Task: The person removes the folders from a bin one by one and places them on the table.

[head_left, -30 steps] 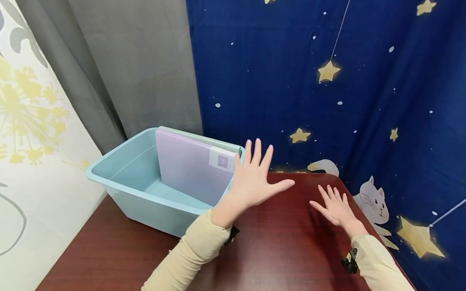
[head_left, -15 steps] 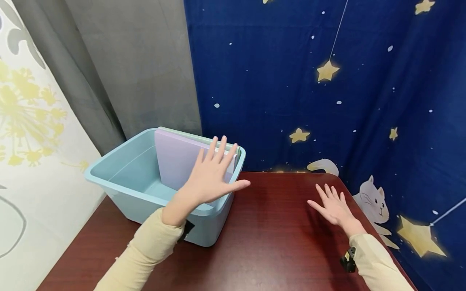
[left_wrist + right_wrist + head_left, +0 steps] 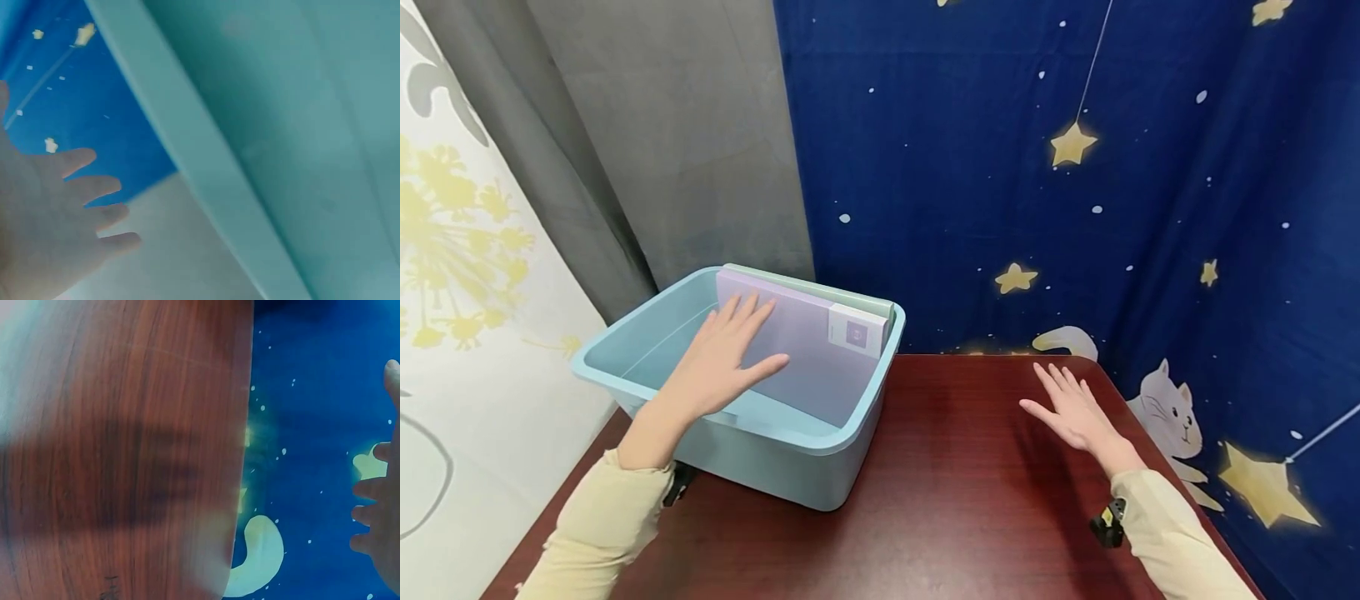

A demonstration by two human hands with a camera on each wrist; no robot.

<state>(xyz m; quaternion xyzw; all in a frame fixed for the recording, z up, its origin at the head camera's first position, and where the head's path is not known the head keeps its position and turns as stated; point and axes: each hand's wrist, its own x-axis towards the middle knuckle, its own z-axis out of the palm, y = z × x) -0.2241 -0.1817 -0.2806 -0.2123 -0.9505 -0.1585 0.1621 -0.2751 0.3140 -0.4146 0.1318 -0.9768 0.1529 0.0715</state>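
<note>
Blue tub (image 3: 775,468) stands on the left part of the table, below and beyond the left hand (image 3: 718,358) and well to the left of the right hand (image 3: 1071,408). The left hand hovers over the tub's near rim, fingers and thumb spread wide; in the left wrist view, curtain shows between its fingertips and the rim. The right hand hangs above the table near its right edge, also spread wide, its shadow falling on the wood.

The dark red table (image 3: 955,500) has a rounded far right corner, and a stretch of wood runs between tub and right hand. The tub's left end sits near the table's left edge.

Behind hangs a navy curtain (image 3: 940,167) with stars and a cat, then a grey curtain (image 3: 692,167), and at far left a white cloth (image 3: 482,400) with yellow flowers. Inside the tub, a purple flat case (image 3: 808,367) stands on edge in front of a pale green one (image 3: 865,302), along the far side; the left fingers overlap the purple case in the head view. A white label (image 3: 857,332) marks its upper right corner.
</note>
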